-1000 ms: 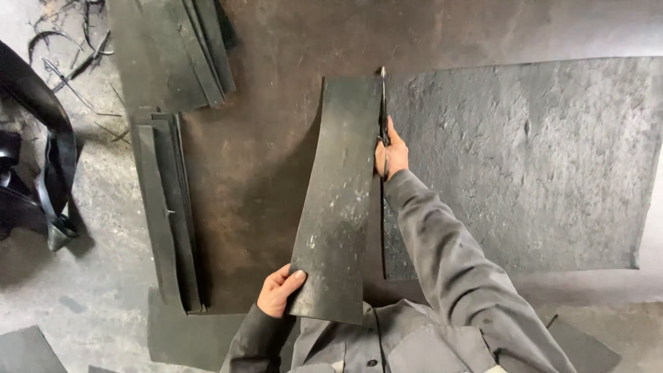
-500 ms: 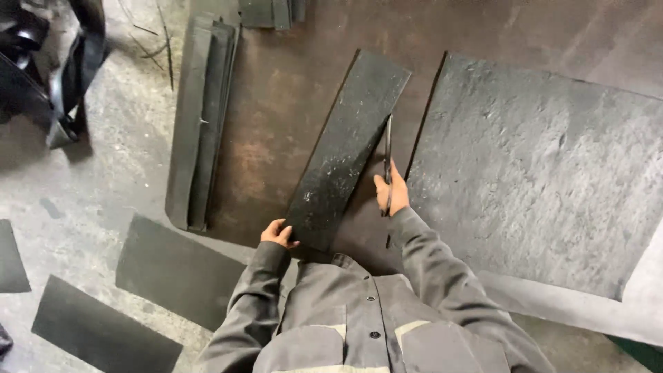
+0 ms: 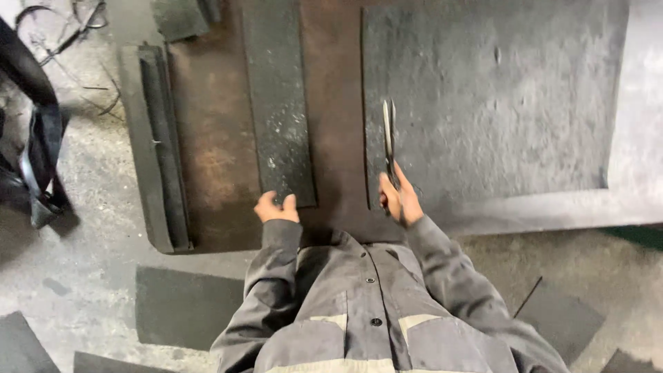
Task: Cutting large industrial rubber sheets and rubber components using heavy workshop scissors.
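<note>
Left hand [image 3: 276, 207]: fingers resting on near end of dark rubber strip [image 3: 278, 103], nothing clasped. Right hand [image 3: 399, 199]: grip closed round shears [image 3: 390, 141], blades over brown worktop [image 3: 207, 152]. Beyond: large grey sheet [image 3: 497, 103]

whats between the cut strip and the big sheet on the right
In the head view only a bare band of the brown board. The strip lies left of it, the sheet right; the shears in the right hand lie over the sheet's edge.
</note>
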